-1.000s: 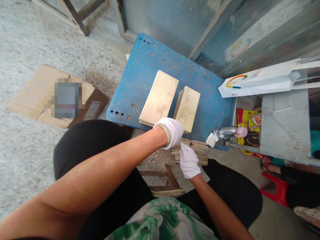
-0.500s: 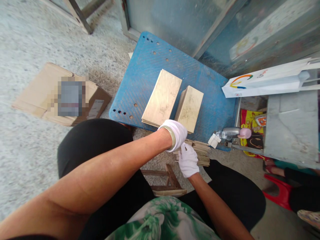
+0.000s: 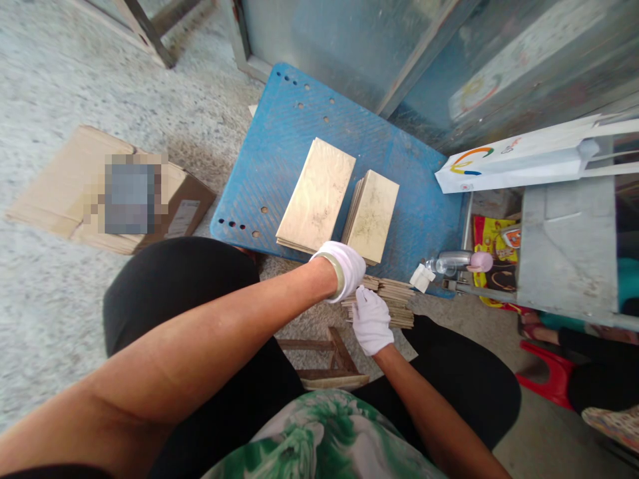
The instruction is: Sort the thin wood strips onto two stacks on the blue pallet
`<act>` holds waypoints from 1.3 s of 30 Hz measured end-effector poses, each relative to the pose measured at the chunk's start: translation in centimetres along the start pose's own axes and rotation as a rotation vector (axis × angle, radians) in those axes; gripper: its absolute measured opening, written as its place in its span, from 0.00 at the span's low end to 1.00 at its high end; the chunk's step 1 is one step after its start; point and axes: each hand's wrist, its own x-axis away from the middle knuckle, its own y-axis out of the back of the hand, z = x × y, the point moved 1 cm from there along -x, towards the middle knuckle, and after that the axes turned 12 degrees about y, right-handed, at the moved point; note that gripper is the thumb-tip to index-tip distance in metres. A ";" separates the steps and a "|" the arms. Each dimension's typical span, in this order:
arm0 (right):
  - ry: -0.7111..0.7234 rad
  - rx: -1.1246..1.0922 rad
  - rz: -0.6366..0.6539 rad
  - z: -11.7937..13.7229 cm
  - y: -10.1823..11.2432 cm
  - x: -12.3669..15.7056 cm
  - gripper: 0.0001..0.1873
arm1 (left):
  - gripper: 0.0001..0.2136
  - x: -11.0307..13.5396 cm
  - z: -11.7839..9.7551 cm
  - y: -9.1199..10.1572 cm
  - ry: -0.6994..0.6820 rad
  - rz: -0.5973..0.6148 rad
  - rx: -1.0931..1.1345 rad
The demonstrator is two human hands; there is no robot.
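Note:
My left hand (image 3: 344, 269), in a white glove with a pale bangle at the wrist, is at the near edge of the table; its fingers point away from view and are hidden. Just below it, my right hand (image 3: 372, 320), gloved too, has its fingers drawn together towards the left hand; what they pinch, if anything, is hidden. Behind and beside the right hand lies a pile of thin wooden boards (image 3: 397, 303), seen edge-on. Beyond my hands rest two neat stacks of thin boards, a left stack (image 3: 317, 193) and a narrower right stack (image 3: 373, 216).
The stacks lie on a blue plastic tabletop (image 3: 279, 146). At its right are a clear bottle (image 3: 454, 259), crumpled white paper (image 3: 422, 278) and a white paper bag (image 3: 514, 163). A cardboard box (image 3: 64, 186) is on the floor at left; a red stool (image 3: 546, 372) stands at right.
The whole view has shifted a little, so things appear slightly further left. My right fingers have drawn closer together; the left hand stays at the table edge, and both stacks look unchanged.

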 end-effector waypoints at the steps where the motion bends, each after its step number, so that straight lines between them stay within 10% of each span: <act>1: 0.005 -0.002 -0.005 0.0 0.2 0.0 0.21 | 0.12 0.1 0.0 0.1 -0.007 0.024 -0.021; 27: 0.000 -0.291 0.387 0.4 0.3 -1.4 0.12 | 0.13 0.4 -0.1 0.7 -0.022 0.111 -0.036; 39: -0.102 -0.806 0.342 -4.0 11.2 -4.5 0.10 | 0.18 -0.3 -0.8 -1.3 -0.107 0.241 -0.010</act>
